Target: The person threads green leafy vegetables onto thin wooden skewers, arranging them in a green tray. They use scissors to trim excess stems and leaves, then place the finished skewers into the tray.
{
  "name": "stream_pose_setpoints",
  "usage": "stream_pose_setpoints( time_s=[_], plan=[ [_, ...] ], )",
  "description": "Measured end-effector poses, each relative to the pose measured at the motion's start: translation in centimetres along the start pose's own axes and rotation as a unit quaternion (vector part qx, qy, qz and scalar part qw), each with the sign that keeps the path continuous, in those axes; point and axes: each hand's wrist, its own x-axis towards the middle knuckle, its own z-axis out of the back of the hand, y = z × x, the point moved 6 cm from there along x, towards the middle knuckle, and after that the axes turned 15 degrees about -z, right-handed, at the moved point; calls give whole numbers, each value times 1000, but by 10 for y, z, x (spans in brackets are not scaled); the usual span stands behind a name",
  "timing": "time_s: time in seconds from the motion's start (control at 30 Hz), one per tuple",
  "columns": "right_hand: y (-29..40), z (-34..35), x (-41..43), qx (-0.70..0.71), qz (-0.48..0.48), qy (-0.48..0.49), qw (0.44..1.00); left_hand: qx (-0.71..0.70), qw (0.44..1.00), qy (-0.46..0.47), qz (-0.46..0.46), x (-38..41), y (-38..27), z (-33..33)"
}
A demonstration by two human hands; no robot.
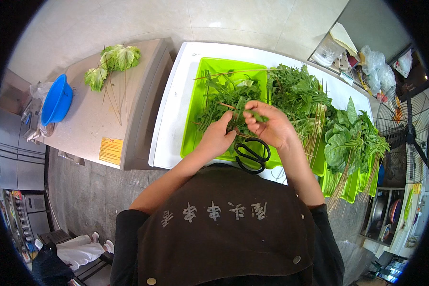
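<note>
My left hand grips a leafy green stem and a thin wooden skewer whose tip shows above the thumb. Just right of it, my right hand pinches green leaves between thumb and fingers. Both hands are over a lime-green plastic tray holding loose leafy greens. A long skewer lies across the tray's far end. Black-handled scissors rest at the tray's near edge, their blades hidden. To the right lie bunches of skewered greens and broad-leaf greens with their skewers pointing toward me.
On the metal counter at left are skewered lettuce and a blue plastic basin. A caged fan stands at the right, near plastic bags. A seated person's legs in white trousers show at lower left.
</note>
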Motion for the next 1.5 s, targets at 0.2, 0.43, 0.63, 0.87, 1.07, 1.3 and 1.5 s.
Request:
stream_pose_setpoints(
  time_s=[0.2, 0.43, 0.63, 0.87, 1.07, 1.3, 1.5],
  plan=[
    [41, -9, -15, 166, 101, -18, 981, -82, 997, 8, 9, -2, 21, -7],
    [85, -5, -24, -489, 434, -325, 683, -362, 917, -74, 152, -1, 40, 5],
    [8, -16, -30, -613, 199, -262, 718, -445, 876, -77, 171, -3, 41, 16],
    [13, 14, -31, -596, 354, -312, 650, -434, 889, -18, 146, 2, 25, 17],
    [5, 20, -22, -510, 196, -241, 802, -366, 923, -50, 104, 4, 16, 27],
    [10, -1, -8, -488, 243, -204, 813, -323, 942, 11, 88, 2, 13, 16],
    [39, -9, -25, -571, 446, -305, 618, -320, 938, 27, 129, -2, 20, 22]
  ],
)
